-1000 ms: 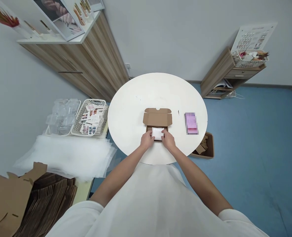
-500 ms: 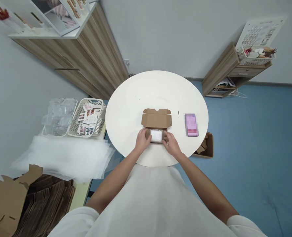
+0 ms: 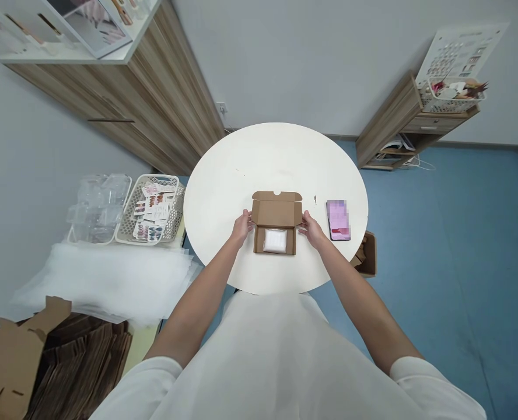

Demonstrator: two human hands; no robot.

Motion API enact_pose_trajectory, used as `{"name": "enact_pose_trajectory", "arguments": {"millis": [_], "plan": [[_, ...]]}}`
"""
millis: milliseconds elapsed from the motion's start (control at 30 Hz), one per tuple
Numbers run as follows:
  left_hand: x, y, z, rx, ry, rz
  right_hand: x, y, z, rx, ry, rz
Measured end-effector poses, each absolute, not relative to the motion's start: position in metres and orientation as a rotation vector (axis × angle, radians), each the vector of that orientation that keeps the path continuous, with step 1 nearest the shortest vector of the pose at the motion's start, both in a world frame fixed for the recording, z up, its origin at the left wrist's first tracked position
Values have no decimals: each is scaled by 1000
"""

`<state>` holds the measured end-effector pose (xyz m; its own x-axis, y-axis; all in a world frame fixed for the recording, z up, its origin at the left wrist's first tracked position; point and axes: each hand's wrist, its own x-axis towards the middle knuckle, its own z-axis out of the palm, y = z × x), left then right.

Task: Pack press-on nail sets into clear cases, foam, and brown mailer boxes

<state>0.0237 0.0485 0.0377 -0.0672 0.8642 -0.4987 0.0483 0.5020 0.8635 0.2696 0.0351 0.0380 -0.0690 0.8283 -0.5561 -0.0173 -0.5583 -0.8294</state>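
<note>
A small brown cardboard box (image 3: 277,211) lies on the white oval table (image 3: 276,157) with its lid folded back, away from me. Inside its tray sits a white wrapped packet (image 3: 275,240). At the left side of the raised lid is my left hand (image 3: 242,226), fingers apart. My right hand (image 3: 311,228) is at the lid's right side, also with spread fingers. Whether the fingertips touch the cardboard is hard to make out. Neither hand grips anything.
Right of the box lies a phone (image 3: 338,220) with a blurred pink screen. Baskets of cards (image 3: 154,213) and clear plastic boxes (image 3: 101,204), foam sheets (image 3: 105,280) and folded cardboard (image 3: 79,361) are on the left. A brown bin (image 3: 368,256) stands beyond the table's right edge.
Both hands have left the packet and moved outward and away from me to the lid's two sides. The packet stays in the box. My view has shifted slightly.
</note>
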Motion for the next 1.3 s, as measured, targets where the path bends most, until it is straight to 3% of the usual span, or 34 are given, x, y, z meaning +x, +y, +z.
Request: {"name": "enact_pose_trajectory", "arguments": {"millis": [367, 900, 1200, 1300], "plan": [[21, 32, 46, 900, 1428, 850, 268, 20, 43, -1538, -1081, 1491], [2, 3, 54, 880, 1416, 447, 275, -8, 49, -1572, -1092, 1767], [15, -16, 26, 1338, 1841, 216, 259, -26, 19, -2000, -1404, 1305], [17, -25, 22, 1435, 1874, 317, 260, -35, 19, -1970, -1444, 1198]]}}
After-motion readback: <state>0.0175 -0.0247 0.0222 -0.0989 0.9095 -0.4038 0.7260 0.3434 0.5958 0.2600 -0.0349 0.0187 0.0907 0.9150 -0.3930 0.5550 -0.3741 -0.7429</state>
